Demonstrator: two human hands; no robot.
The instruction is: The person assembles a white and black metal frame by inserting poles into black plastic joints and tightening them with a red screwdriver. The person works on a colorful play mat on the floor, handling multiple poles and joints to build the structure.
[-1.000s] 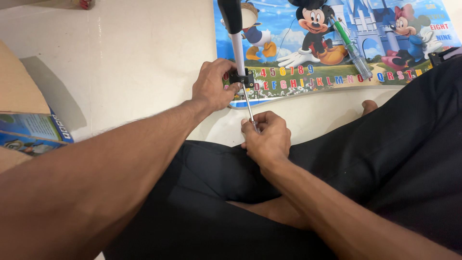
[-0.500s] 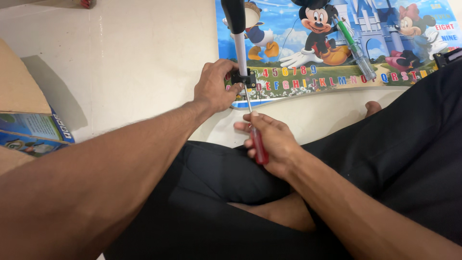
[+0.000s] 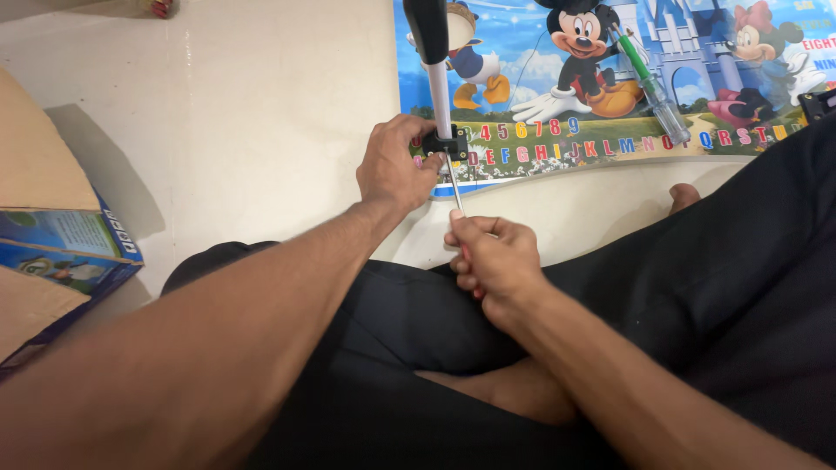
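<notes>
My left hand [image 3: 394, 165] grips a small black bracket [image 3: 448, 144] clamped on a white tube [image 3: 440, 96] that has a black grip at its top end. My right hand [image 3: 492, 257] is closed around the red handle of a screwdriver [image 3: 455, 184]; its thin metal shaft runs up to the bracket. Both hands work just above my lap, over black trousers. Most of the red handle is hidden inside my fist.
A colourful cartoon alphabet board [image 3: 610, 87] lies on the pale floor [image 3: 261, 104] behind the tube. A green-handled screwdriver [image 3: 649, 83] rests on the board. A cardboard box [image 3: 52, 252] with a blue printed side sits at the left. A bare foot [image 3: 684, 196] shows at right.
My right hand has closed further over the red handle and turned on it, so less of the handle shows. My left hand and the tube have stayed in place.
</notes>
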